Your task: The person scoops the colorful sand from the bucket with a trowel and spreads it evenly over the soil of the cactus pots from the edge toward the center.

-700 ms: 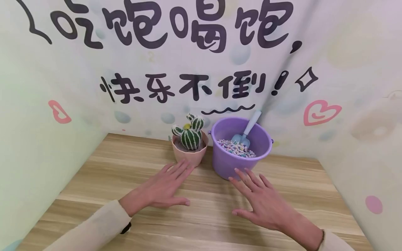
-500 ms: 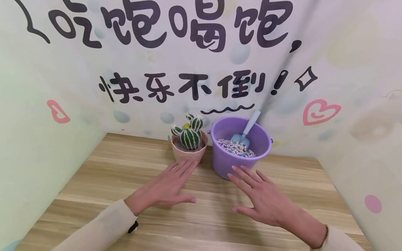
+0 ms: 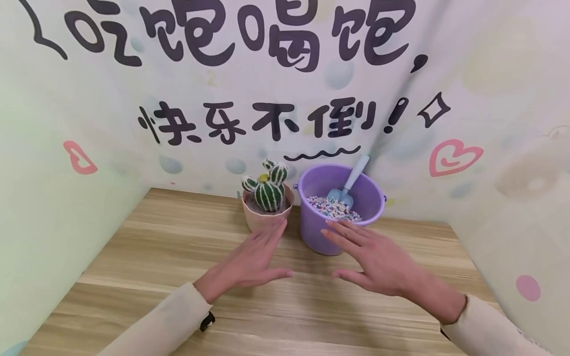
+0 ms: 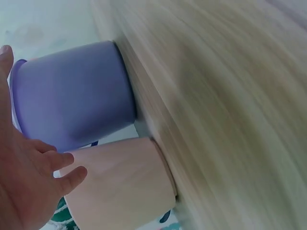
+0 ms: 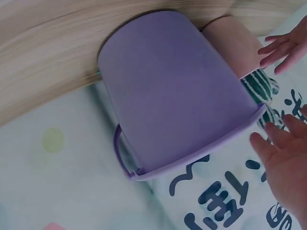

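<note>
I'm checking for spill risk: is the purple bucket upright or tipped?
Upright: the purple bucket stands base-down on the table, mouth facing up.

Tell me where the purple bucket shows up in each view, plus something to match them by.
Head: purple bucket, just right of centre.
Left wrist: purple bucket, upper left.
Right wrist: purple bucket, upper middle.
Shared landmark: the pink pot beside it, in all three.

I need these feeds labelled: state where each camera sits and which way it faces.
Head: worn on the head, facing forward and down at pot, cactus and bucket; left hand and right hand show.
Left wrist: worn there, facing bucket and pot; part of the left hand shows.
Right wrist: worn there, facing the bucket; right hand partly shows, left hand beyond.
Both wrist views share bucket, pot and some cactus.
</note>
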Tool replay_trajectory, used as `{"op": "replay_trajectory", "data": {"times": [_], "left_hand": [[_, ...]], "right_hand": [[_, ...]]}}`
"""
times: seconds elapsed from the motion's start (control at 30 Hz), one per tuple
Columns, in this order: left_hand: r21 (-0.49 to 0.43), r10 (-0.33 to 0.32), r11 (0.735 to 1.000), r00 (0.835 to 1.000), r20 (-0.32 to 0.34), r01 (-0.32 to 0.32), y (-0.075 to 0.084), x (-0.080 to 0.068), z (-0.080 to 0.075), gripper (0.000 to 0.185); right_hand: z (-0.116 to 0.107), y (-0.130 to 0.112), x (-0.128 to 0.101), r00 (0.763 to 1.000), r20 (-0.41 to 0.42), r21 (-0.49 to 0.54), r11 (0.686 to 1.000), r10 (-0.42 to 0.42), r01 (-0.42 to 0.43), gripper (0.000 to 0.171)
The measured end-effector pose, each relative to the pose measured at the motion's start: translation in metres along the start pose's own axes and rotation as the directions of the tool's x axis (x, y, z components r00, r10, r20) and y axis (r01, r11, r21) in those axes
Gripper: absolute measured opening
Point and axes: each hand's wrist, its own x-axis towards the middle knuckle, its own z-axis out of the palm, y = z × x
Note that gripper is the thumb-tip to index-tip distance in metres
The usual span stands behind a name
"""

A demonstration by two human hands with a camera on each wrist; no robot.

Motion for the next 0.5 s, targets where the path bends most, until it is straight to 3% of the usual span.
{"op": "replay_trajectory", "data": {"times": [0.23,0.5], "left_hand": [[-0.161,-0.133,0.979,0.991,-0.032,0.126,0.007,0.009,0.011,0.107],[-0.311,-0.261,0.921,0.964,-0.051,0.233,0.013,0.023,0.021,0.113]], "right_hand": [[0.001,0.013,0.007,0.999,-0.039,0.017,0.999,-0.036,0.037,0.071],[-0.001,0.023,0.016,0.999,-0.04,0.023,1.0,0.009,-0.008,0.072]]}}
